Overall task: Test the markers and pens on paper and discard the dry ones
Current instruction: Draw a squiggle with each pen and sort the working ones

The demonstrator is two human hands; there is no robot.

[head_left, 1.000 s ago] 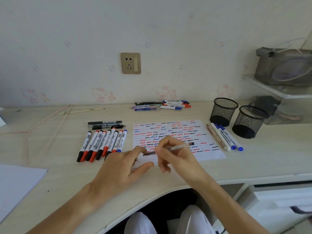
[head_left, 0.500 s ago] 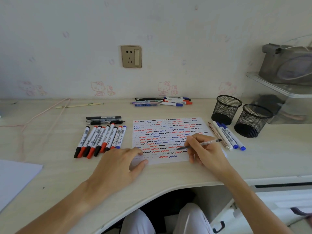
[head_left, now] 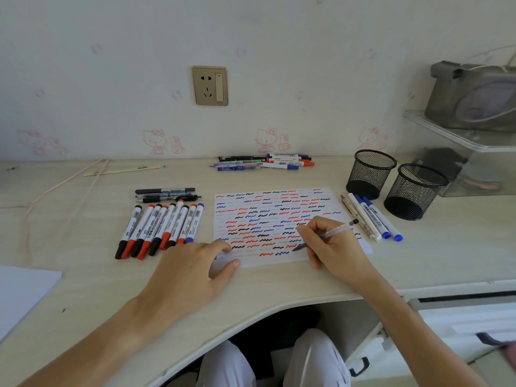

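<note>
A sheet of paper (head_left: 275, 216) covered in red, blue and black squiggles lies in the middle of the desk. My right hand (head_left: 332, 247) grips a clear pen (head_left: 332, 233) with its dark tip touching the paper's lower right area. My left hand (head_left: 195, 269) rests flat on the paper's lower left corner. A row of several markers (head_left: 162, 229) with black, red and blue caps lies left of the paper. Three black pens (head_left: 167, 194) lie above that row. More pens (head_left: 264, 162) lie by the wall. A few pens (head_left: 372, 217) lie right of the paper.
Two black mesh cups (head_left: 370, 174) (head_left: 414, 191) stand at the right, both looking empty. A clear shelf (head_left: 460, 141) with a grey box is at the far right. White paper (head_left: 22, 291) lies at the left edge. A pink cord (head_left: 64, 185) crosses the left desk.
My right hand has moved the pen from beside my left hand to the right and set its tip on the paper's lower right. My left hand stays on the lower left corner.
</note>
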